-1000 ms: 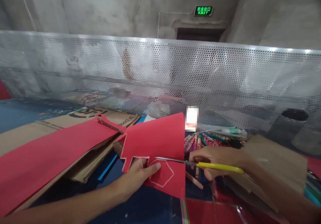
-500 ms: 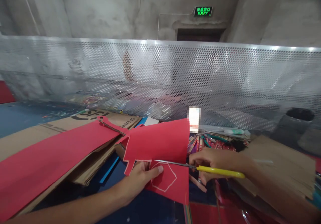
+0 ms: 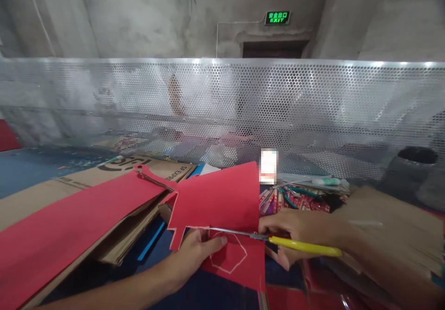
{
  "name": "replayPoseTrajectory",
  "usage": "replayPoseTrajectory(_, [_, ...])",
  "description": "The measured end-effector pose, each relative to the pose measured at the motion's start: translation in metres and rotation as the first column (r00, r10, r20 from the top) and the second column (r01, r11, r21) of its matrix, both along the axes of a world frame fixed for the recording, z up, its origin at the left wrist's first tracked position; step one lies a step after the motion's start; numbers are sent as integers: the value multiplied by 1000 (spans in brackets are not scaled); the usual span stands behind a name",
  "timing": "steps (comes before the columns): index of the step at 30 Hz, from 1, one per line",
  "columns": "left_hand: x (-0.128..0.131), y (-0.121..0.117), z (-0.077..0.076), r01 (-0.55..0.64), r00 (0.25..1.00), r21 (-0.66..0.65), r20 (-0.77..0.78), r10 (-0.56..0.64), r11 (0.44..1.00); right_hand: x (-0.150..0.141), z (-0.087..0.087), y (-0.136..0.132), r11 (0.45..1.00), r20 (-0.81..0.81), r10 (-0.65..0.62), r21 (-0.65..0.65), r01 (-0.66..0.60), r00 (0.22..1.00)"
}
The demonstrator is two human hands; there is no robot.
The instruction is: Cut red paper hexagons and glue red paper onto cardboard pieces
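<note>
My left hand (image 3: 194, 249) pinches a red paper sheet (image 3: 219, 196), thumb on top beside a white outlined polygon and the fingers partly hidden beneath. White lines trace the sheet's stepped left edge, and its upper part curls up. My right hand (image 3: 295, 226) grips scissors with yellow handles (image 3: 304, 246). Their metal blades lie across the sheet from its right edge, the tip just above my left thumb at the corner of a white line. The lower blade is hidden behind the paper.
At left, a long red sheet (image 3: 86, 208) lies over brown cardboard (image 3: 114, 254) beside a blue strip (image 3: 152, 240). Patterned sticks or strips (image 3: 271, 201) and a brown board (image 3: 392, 208) lie at right. A perforated metal panel (image 3: 208, 97) stands behind the table.
The scissor tip has moved slightly left, reaching the corner of the white line. Both hands and the red sheet sit slightly lower in view. The left hand keeps its hold.
</note>
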State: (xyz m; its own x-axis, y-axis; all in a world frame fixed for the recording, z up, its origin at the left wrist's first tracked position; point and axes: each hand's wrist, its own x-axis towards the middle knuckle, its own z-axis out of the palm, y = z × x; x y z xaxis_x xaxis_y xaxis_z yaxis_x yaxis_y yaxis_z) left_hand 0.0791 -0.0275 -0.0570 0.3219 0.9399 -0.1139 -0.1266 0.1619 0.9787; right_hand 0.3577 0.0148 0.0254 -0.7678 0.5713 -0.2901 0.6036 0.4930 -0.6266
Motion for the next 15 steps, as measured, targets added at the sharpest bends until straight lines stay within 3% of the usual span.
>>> replayPoseTrajectory(6, [0,0,-1,8,999,-3,47,-8,1000,-2,2,3,998,-11,6,55,-6,1000])
replayPoseTrajectory(15, [-3,5,-15,-52,999,41,-6,52,998,1,1,4,999,-58,34,-4,-34,998])
